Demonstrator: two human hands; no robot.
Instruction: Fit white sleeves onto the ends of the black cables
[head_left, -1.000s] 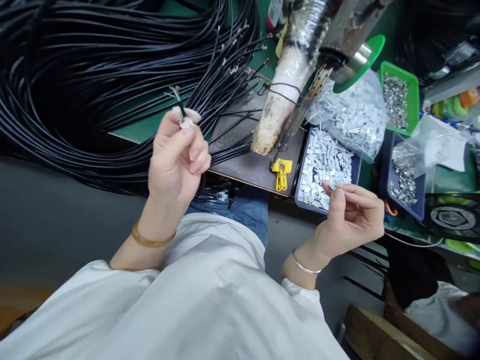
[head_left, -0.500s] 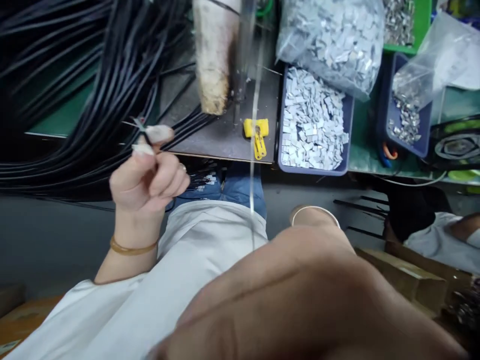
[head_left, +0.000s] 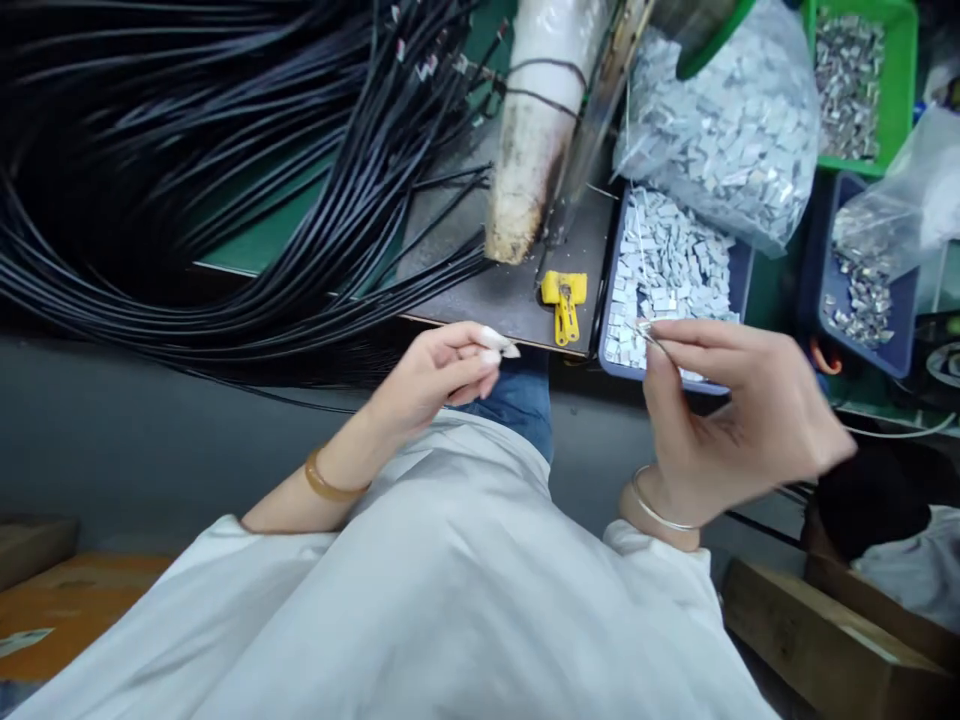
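My left hand point(head_left: 442, 375) is closed in a pinch in front of the table's edge, white coverings on its thumb and index fingertips. Something small and dark shows between those tips, too little to name. On the right, my right hand point(head_left: 727, 405) pinches thumb against index finger over the near part of a blue bin point(head_left: 739, 290) of small grey-white flat pieces point(head_left: 667, 260). A thin, shiny, blurred thing shows at its fingertips. Between the hands, a yellow clip-like tool point(head_left: 566, 305) lies at the table's front edge.
Long black cables point(head_left: 315, 260) sweep over the left side. A wrapped white post point(head_left: 536, 130) stands mid-table. Behind the bin sits a plastic bag point(head_left: 727, 130) of pieces; a green bin point(head_left: 892, 90) and another blue bin point(head_left: 904, 310) hold metal parts. A person's sleeve point(head_left: 911, 560) shows right.
My left hand has moved right and turned; the black cable end with bared wires it held no longer shows clearly. My right hand has swung from close to the camera out to the bin.
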